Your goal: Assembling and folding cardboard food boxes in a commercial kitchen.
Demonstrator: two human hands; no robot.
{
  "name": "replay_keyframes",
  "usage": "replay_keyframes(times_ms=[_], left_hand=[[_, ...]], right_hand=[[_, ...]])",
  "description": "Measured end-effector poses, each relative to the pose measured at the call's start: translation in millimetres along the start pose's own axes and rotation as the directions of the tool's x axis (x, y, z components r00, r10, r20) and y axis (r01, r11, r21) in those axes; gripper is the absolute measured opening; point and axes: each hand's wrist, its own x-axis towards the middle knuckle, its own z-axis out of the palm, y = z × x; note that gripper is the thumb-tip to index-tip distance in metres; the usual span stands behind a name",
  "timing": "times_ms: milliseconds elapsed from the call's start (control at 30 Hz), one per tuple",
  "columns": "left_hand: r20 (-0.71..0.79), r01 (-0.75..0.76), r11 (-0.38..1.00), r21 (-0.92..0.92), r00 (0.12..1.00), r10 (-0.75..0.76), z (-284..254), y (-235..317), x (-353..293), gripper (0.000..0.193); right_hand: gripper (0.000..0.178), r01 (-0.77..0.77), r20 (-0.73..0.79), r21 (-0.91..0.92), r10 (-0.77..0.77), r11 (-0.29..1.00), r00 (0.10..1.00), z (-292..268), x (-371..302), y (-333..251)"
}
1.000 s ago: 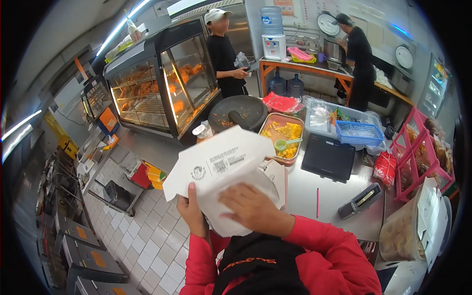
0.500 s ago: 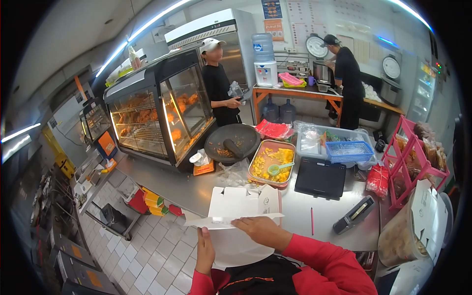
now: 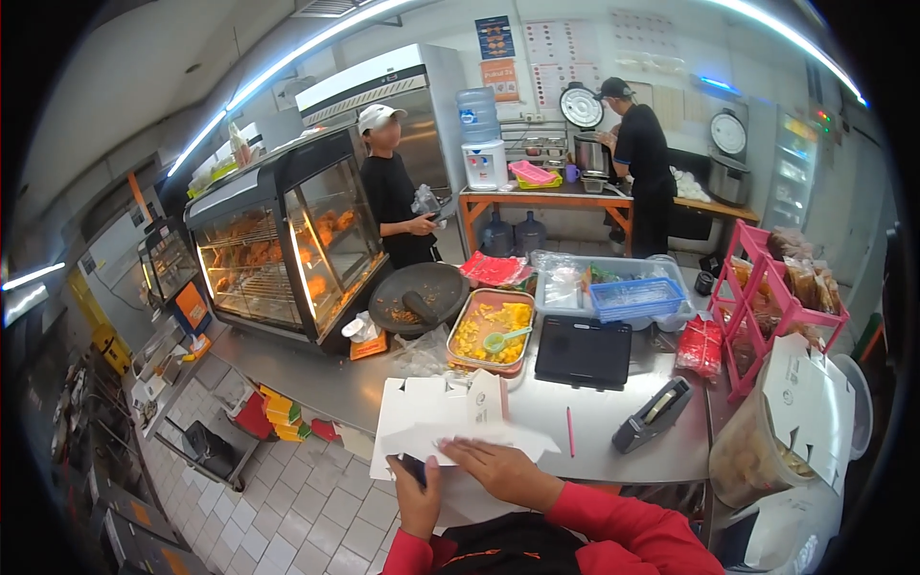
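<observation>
A white cardboard box (image 3: 422, 404), partly folded, stands before me at the near edge of the steel counter. My left hand (image 3: 419, 496) grips its left side, thumb up; some fingers are hidden. Beside that thumb shows a small dark patch that I cannot make out. Fingers stretched out, my right hand (image 3: 503, 473) presses on a loose white flap of the box, slightly blurred. Just beyond the box sits a tray of yellow chopped food (image 3: 491, 328) with a pale green spoon (image 3: 498, 340). To its left is a stone mortar (image 3: 419, 295) with a pestle.
Right of the box lie a pink pen (image 3: 570, 431), a black tablet-like slab (image 3: 583, 351) and a dark tape dispenser (image 3: 652, 415). A pink rack (image 3: 767, 307) and plastic tub (image 3: 757, 441) stand farther right. Behind the glass food warmer (image 3: 287, 240), a person (image 3: 398, 192) stands; another works farther back.
My right hand has lowered onto the flap, which now tilts down to the right. My left hand has shifted on the box's side. The whole view has turned slightly right.
</observation>
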Motion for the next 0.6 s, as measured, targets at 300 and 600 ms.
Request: replay_keyframes(times_ms=[300, 600], left_hand=[[0.049, 0.021, 0.998, -0.051, 0.999, -0.018, 5, 47, -56, 0.06], [-0.143, 0.031, 0.999, 0.027, 0.989, -0.027, -25, 75, -138, 0.059]], right_hand=[[0.044, -0.254, 0.086, -0.039, 0.256, 0.967, 0.963, -54, -97, -22], [0.047, -0.201, 0.042, -0.001, 0.2, 0.98, 0.979, -63, -146, -78]])
